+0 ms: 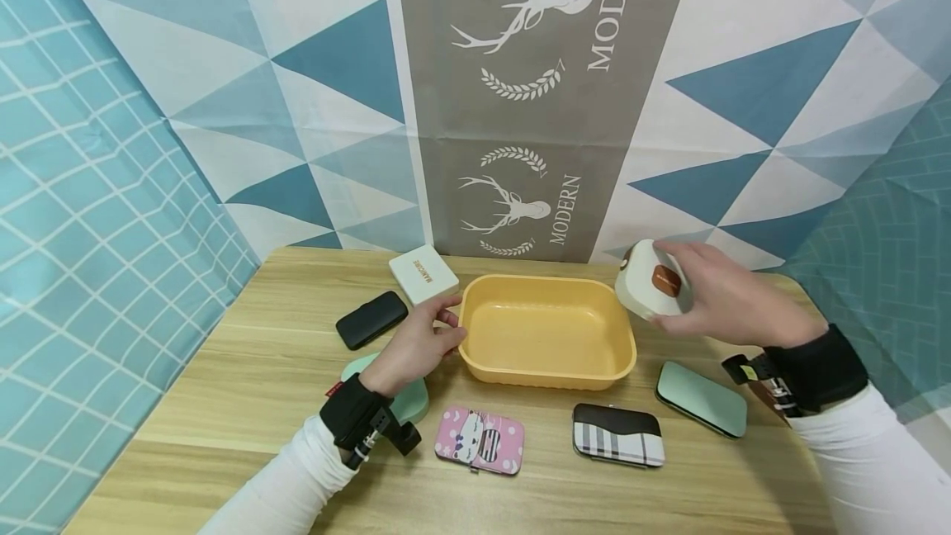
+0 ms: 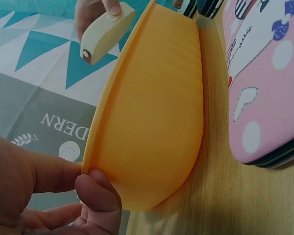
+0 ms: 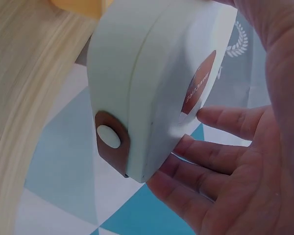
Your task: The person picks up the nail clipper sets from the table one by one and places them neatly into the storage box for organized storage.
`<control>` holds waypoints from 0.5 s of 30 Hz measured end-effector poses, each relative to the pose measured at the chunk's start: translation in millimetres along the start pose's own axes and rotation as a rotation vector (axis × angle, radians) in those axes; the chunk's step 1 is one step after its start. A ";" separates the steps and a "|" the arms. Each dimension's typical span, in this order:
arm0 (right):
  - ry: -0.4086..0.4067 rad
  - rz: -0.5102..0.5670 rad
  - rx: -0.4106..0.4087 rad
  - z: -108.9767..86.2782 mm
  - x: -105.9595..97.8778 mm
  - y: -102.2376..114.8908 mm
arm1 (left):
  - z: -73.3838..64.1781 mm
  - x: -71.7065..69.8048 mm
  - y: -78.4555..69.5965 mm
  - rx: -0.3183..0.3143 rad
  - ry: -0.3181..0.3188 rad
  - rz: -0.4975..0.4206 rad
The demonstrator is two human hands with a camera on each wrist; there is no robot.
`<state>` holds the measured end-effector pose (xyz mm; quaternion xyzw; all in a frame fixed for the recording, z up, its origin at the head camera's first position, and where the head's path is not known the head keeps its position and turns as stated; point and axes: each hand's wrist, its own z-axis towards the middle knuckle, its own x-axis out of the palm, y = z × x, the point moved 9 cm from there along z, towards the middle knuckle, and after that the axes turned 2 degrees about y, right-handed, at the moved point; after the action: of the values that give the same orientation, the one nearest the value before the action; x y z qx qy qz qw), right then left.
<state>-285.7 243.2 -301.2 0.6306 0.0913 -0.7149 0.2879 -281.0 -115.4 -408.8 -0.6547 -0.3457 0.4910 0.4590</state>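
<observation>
My left hand [image 1: 418,347] pinches the left rim of a yellow plastic basin [image 1: 550,378] between thumb and fingers, as the left wrist view shows close up. The basin stands on the wooden table, its inside bare. Beyond its right end, my right hand [image 1: 716,291] holds a white manicure case [image 1: 641,291] up at rim height, tilted. That case has a brown label and, in the right wrist view, a brown tab [image 3: 108,159] with a white snap. Beneath my left wrist, a mint green case [image 1: 414,404] is partly hidden.
Left of the basin lie a white square manicure box [image 1: 423,275] and a black case [image 1: 371,320]. Along the front are a pink cat-patterned case [image 1: 479,440], a black-and-plaid case [image 1: 618,436] and a flat green case [image 1: 702,399]. A patterned wall covering [image 1: 490,122] rises behind the table.
</observation>
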 end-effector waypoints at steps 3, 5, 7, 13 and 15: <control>-0.005 0.002 -0.010 2.7 -0.1 3.9 | 0.2 0.0 0.4 -0.001 0.002 -0.003; 0.000 0.006 -0.006 4.3 0.1 6.0 | 0.2 0.0 0.6 -0.001 0.003 -0.005; 0.007 0.001 0.005 5.6 0.3 8.2 | 0.3 0.0 0.6 -0.001 0.003 -0.007; 0.019 0.018 -0.002 9.6 1.6 17.4 | 0.6 0.1 0.4 0.001 -0.002 0.000; 0.023 0.028 -0.017 11.2 2.6 20.7 | 0.7 0.3 0.5 -0.001 -0.003 0.003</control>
<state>-284.4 219.9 -296.7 0.6375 0.0919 -0.7027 0.3023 -281.6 -115.1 -409.4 -0.6547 -0.3454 0.4927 0.4575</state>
